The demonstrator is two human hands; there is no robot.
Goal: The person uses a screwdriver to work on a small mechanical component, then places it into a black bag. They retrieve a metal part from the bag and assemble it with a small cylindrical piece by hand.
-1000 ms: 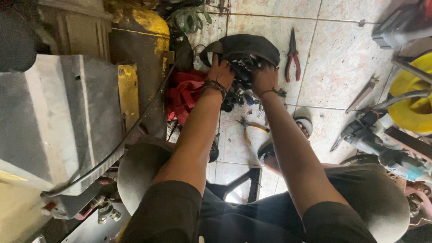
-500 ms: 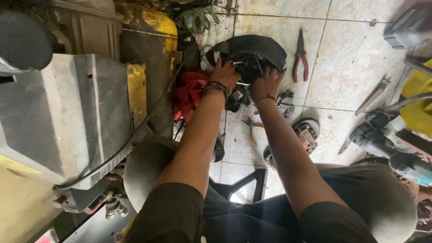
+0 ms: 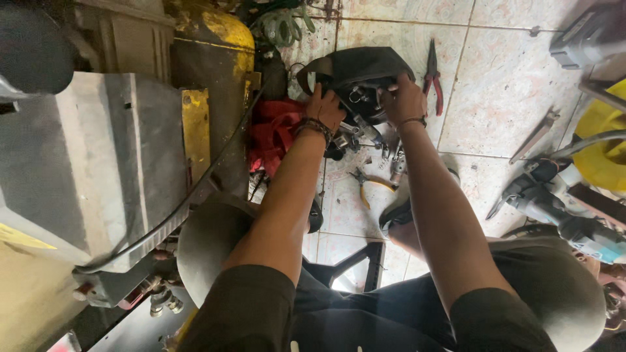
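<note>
A black tool bag (image 3: 355, 68) lies open on the tiled floor ahead of me, with metal tools spilling from its mouth. My left hand (image 3: 324, 106), a dark bracelet on its wrist, rests at the bag's left edge with the fingers curled into the opening. On the right side of the opening, my right hand (image 3: 404, 99) grips the bag's rim. What the fingers hold inside is hidden. A red cloth (image 3: 274, 133) lies just left of my left wrist.
Red-handled pliers (image 3: 432, 75) lie right of the bag, yellow-handled pliers (image 3: 366, 186) below it. A grey metal machine (image 3: 98, 163) and yellow tank (image 3: 218, 32) stand at left. Power tools (image 3: 554, 202), a wrench (image 3: 535, 135) and a yellow object (image 3: 603, 146) sit at right.
The view has shifted a little downward and left. Both hands stay at the bag's mouth; the right hand has moved up onto the rim.
</note>
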